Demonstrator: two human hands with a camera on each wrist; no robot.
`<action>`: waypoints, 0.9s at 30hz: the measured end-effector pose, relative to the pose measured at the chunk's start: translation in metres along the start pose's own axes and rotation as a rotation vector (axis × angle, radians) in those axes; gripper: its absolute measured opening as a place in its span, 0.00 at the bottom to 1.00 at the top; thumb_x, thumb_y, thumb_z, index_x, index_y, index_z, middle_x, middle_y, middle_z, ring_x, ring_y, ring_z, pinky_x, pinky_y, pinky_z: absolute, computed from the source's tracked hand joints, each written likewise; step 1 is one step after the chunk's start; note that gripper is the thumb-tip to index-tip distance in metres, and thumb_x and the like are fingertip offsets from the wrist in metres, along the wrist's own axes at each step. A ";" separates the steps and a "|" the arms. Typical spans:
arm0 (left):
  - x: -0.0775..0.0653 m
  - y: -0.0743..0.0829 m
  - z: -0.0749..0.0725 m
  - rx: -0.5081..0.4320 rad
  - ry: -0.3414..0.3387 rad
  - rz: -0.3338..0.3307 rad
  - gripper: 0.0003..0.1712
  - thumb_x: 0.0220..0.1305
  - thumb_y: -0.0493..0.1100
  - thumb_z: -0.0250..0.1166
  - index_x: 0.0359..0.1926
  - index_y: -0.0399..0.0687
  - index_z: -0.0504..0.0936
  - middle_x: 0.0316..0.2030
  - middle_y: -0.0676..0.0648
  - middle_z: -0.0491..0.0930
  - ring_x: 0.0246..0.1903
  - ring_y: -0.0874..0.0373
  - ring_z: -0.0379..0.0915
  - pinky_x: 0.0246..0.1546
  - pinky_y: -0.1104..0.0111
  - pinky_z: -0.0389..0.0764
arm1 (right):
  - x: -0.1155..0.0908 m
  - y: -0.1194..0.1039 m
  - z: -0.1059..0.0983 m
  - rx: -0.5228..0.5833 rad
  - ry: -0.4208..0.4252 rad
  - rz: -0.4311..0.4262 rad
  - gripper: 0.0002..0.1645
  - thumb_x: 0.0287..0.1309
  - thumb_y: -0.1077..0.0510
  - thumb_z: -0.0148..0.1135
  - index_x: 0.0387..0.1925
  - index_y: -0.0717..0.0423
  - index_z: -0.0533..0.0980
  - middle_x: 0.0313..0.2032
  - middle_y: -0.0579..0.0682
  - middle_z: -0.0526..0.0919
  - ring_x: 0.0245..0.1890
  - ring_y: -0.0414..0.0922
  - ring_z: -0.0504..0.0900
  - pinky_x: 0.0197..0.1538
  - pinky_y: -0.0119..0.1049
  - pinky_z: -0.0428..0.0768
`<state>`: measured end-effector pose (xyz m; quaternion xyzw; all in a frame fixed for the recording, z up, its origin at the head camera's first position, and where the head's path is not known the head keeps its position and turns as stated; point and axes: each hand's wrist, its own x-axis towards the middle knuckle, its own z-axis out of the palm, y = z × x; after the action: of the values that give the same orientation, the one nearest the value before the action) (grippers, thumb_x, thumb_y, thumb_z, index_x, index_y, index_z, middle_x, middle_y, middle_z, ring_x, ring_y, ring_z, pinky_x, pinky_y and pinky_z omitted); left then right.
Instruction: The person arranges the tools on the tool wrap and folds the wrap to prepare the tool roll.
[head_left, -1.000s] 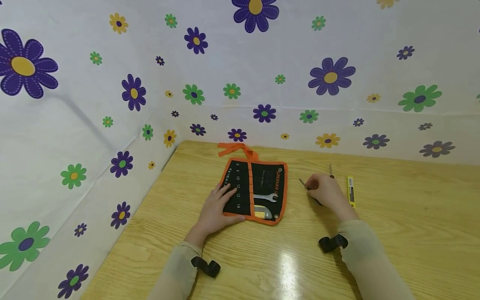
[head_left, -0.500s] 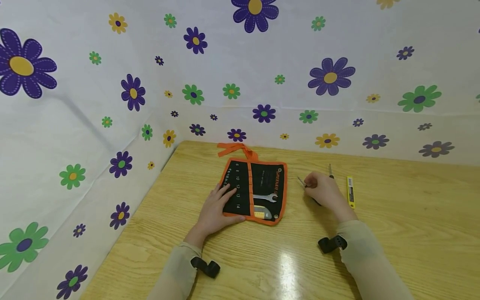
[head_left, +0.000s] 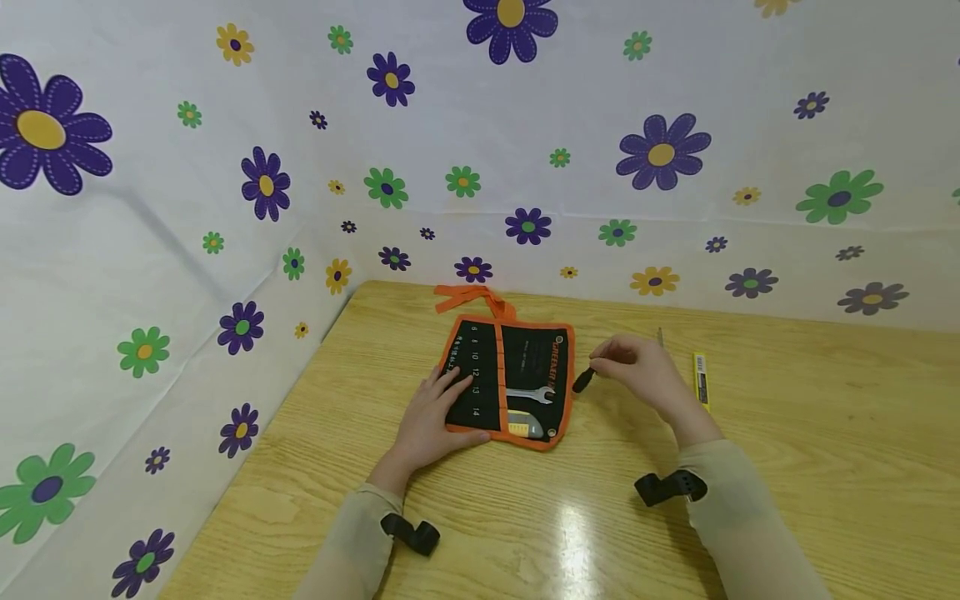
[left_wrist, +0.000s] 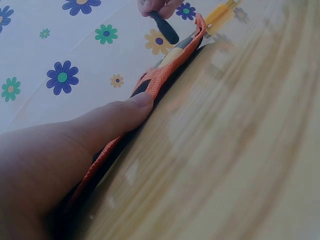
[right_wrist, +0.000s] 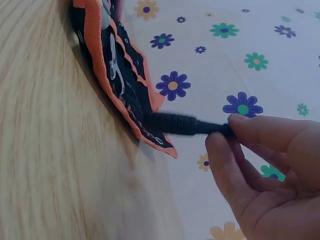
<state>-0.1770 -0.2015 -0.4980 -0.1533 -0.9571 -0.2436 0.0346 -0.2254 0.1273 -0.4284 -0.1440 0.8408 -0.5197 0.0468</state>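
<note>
A black tool pouch [head_left: 528,358] with orange trim lies unfolded on the table. My left hand [head_left: 431,421] rests on its left part with fingers spread, the thumb [left_wrist: 135,105] along the orange edge. Just right of the pouch, my right hand [head_left: 637,371] pinches a small screwdriver [right_wrist: 172,123] between thumb and fingers. Its black handle points down toward the pouch's right edge; the fingers hide its metal end. A wrench [head_left: 532,395] and a grey-and-yellow utility knife [head_left: 525,425] sit in the pouch's pockets.
Behind the right hand shows the metal tip of another screwdriver [head_left: 660,335]. A narrow yellow case [head_left: 701,379] lies to its right. Orange ties [head_left: 472,297] trail from the pouch's far edge. Flower-printed sheeting [head_left: 570,108] walls the wooden table [head_left: 510,525] at the back and left.
The right hand has moved left to the pouch's edge and turned the screwdriver: its metal shaft pointed left before, now its handle does. The left hand has stayed put.
</note>
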 end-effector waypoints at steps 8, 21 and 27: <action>0.000 -0.001 0.001 0.000 -0.001 0.001 0.53 0.47 0.69 0.69 0.71 0.55 0.62 0.72 0.45 0.54 0.72 0.46 0.36 0.70 0.52 0.43 | 0.001 -0.003 0.004 0.180 -0.009 0.043 0.19 0.64 0.58 0.60 0.48 0.72 0.77 0.45 0.63 0.81 0.37 0.39 0.84 0.46 0.40 0.82; -0.001 -0.002 -0.002 0.004 -0.009 0.000 0.53 0.48 0.70 0.68 0.72 0.55 0.61 0.72 0.45 0.53 0.72 0.45 0.36 0.70 0.52 0.43 | 0.007 0.006 0.023 0.308 -0.036 0.034 0.15 0.64 0.66 0.57 0.48 0.75 0.74 0.41 0.66 0.82 0.39 0.49 0.85 0.46 0.42 0.81; -0.001 -0.001 -0.002 0.009 -0.007 0.010 0.53 0.48 0.70 0.68 0.71 0.54 0.62 0.72 0.45 0.54 0.72 0.45 0.37 0.70 0.52 0.43 | 0.009 0.013 0.032 0.296 -0.071 0.034 0.14 0.65 0.68 0.55 0.49 0.73 0.75 0.44 0.66 0.81 0.43 0.51 0.84 0.46 0.39 0.81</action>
<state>-0.1769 -0.2034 -0.4971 -0.1589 -0.9575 -0.2384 0.0332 -0.2296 0.1028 -0.4536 -0.1397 0.7551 -0.6316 0.1063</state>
